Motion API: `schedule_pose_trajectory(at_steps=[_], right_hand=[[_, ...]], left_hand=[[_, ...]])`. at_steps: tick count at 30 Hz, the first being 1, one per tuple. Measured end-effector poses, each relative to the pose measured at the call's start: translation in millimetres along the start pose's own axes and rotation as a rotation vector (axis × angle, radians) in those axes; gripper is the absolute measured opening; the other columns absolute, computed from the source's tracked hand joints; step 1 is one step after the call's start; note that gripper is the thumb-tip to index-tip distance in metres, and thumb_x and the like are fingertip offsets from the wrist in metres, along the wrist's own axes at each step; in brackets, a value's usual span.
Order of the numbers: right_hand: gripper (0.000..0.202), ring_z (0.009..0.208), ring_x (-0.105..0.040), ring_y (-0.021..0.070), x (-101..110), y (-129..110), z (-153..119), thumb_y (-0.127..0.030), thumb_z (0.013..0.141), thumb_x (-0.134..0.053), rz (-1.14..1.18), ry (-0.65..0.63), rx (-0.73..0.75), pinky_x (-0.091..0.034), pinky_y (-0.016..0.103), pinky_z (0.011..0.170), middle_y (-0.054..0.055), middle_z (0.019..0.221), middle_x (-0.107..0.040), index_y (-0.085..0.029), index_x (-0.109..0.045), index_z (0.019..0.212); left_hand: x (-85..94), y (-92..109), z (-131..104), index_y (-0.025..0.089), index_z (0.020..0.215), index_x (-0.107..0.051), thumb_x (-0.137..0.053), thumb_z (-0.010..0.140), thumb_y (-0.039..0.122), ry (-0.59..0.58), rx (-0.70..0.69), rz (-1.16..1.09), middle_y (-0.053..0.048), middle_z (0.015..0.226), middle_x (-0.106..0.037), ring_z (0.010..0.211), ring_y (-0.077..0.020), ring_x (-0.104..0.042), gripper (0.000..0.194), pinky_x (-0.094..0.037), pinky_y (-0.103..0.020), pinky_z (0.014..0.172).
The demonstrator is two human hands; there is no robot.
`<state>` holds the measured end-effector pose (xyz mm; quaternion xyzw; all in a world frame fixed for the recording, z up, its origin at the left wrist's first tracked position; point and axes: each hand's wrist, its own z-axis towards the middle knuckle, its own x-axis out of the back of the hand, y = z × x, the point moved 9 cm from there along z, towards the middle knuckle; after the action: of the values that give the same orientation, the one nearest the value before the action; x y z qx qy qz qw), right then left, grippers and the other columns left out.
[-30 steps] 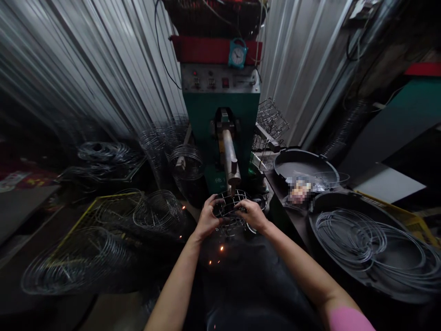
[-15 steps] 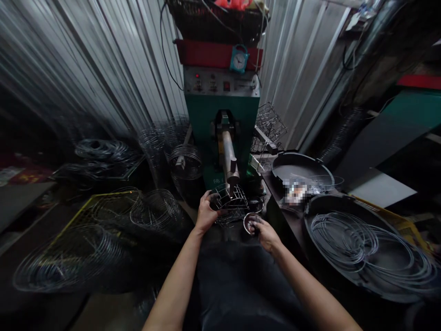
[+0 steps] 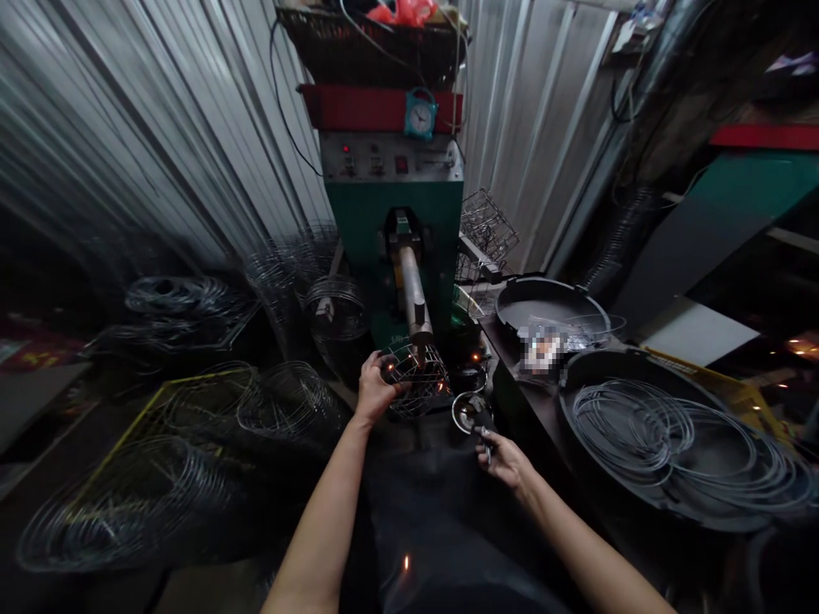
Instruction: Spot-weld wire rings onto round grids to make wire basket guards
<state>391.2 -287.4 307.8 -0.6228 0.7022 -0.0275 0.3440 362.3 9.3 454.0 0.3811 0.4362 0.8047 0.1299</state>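
Note:
My left hand [image 3: 376, 390] is closed on the left side of a round wire basket [image 3: 419, 384], its thumb and fingers around the wires. The basket sits under the electrode tip of a green spot welding machine [image 3: 351, 222], whose grey arm [image 3: 413, 294] points down toward me. Orange sparks [image 3: 443, 387] glow at the basket. My right hand [image 3: 502, 459] is closed on a small shiny metal piece [image 3: 487, 445], its exact kind unclear. Just beyond those fingers stands a small round bowl [image 3: 455, 416] with a bright rim and small pieces inside.
At right, a large black pan [image 3: 576, 452] holds coiled wire rings [image 3: 630, 426], with a smaller pan [image 3: 550, 294] behind. Wire hoops [image 3: 128, 486] and a yellow-edged crate [image 3: 128, 426] lie at left. A blue clock [image 3: 421, 115] hangs on the machine. One spark [image 3: 406, 563] is over my dark apron.
Sparks have appeared around the basket and above my lap. My right hand has drawn back out of the bowl toward me with a small piece. My left hand keeps its hold.

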Motion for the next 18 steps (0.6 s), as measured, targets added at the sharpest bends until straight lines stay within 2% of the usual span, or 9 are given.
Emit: schedule_pose_trajectory(at_steps=[4, 7, 8, 11, 13, 15, 18], right_hand=[[0.013, 0.048, -0.051, 0.0082, -1, -2, -5, -0.011, 0.083, -0.047, 0.048, -0.048, -0.019, -0.045, 0.018, 0.048, 0.000, 0.057, -0.050, -0.015, -0.052, 0.071], [0.005, 0.049, -0.051, 0.0084, 1, -9, -4, -0.013, 0.076, -0.054, 0.011, -0.051, 0.056, -0.038, 0.017, 0.042, 0.000, 0.058, -0.052, -0.015, -0.055, 0.072], [0.002, 0.047, -0.049, 0.0079, 2, -14, -3, -0.014, 0.073, -0.057, -0.031, -0.050, 0.114, -0.033, 0.015, 0.039, -0.001, 0.057, -0.052, -0.015, -0.056, 0.073], [0.015, 0.039, -0.038, 0.0063, 5, -30, -5, -0.021, 0.066, -0.065, -0.210, -0.027, 0.365, -0.022, 0.016, 0.036, -0.006, 0.050, -0.045, -0.016, -0.060, 0.078], [0.020, 0.041, -0.040, 0.0082, 9, -40, -12, -0.028, 0.065, -0.066, -0.390, 0.013, 0.568, -0.028, 0.019, 0.038, -0.005, 0.051, -0.048, -0.016, -0.063, 0.080], [0.019, 0.056, -0.053, 0.0146, 9, -43, -24, -0.032, 0.066, -0.065, -0.638, 0.020, 0.765, -0.041, 0.025, 0.051, 0.001, 0.063, -0.059, -0.017, -0.066, 0.078], [0.014, 0.077, -0.059, 0.0219, 8, -31, -39, -0.029, 0.071, -0.059, -1.043, -0.048, 0.956, -0.046, 0.034, 0.072, 0.007, 0.080, -0.066, -0.020, -0.068, 0.077]], left_hand=[[-4.3, -5, 0, 0.017, 0.101, -0.061, -0.082, 0.047, 0.022, -0.021, 0.008, -0.087, -0.011, 0.127, -0.046, 0.119, -0.0275, -0.045, 0.059, -0.035, -0.043, 0.103], [-4.2, -6, -4, 0.017, 0.102, -0.060, -0.081, 0.048, 0.023, 0.009, 0.006, -0.109, -0.011, 0.127, -0.045, 0.120, -0.0278, -0.044, 0.058, -0.034, -0.043, 0.103], [-3.9, -6, -5, 0.017, 0.102, -0.060, -0.081, 0.048, 0.022, 0.014, 0.006, -0.098, -0.010, 0.128, -0.045, 0.121, -0.0282, -0.043, 0.058, -0.033, -0.043, 0.104], [-1.8, -1, -4, 0.017, 0.103, -0.060, -0.081, 0.049, 0.022, 0.007, -0.008, -0.044, -0.011, 0.129, -0.044, 0.122, -0.0289, -0.041, 0.058, -0.032, -0.043, 0.105], [0.6, 3, -1, 0.017, 0.104, -0.060, -0.081, 0.050, 0.024, -0.009, -0.026, -0.013, -0.011, 0.130, -0.044, 0.123, -0.0292, -0.040, 0.058, -0.032, -0.042, 0.105], [2.2, 4, 1, 0.017, 0.105, -0.060, -0.082, 0.050, 0.026, -0.037, -0.040, 0.008, -0.012, 0.130, -0.044, 0.124, -0.0297, -0.039, 0.059, -0.032, -0.043, 0.105], [1.2, -3, -6, 0.019, 0.115, -0.054, -0.083, 0.048, 0.029, -0.076, -0.072, 0.031, -0.013, 0.138, -0.037, 0.128, -0.0314, -0.035, 0.073, -0.028, -0.046, 0.108]])
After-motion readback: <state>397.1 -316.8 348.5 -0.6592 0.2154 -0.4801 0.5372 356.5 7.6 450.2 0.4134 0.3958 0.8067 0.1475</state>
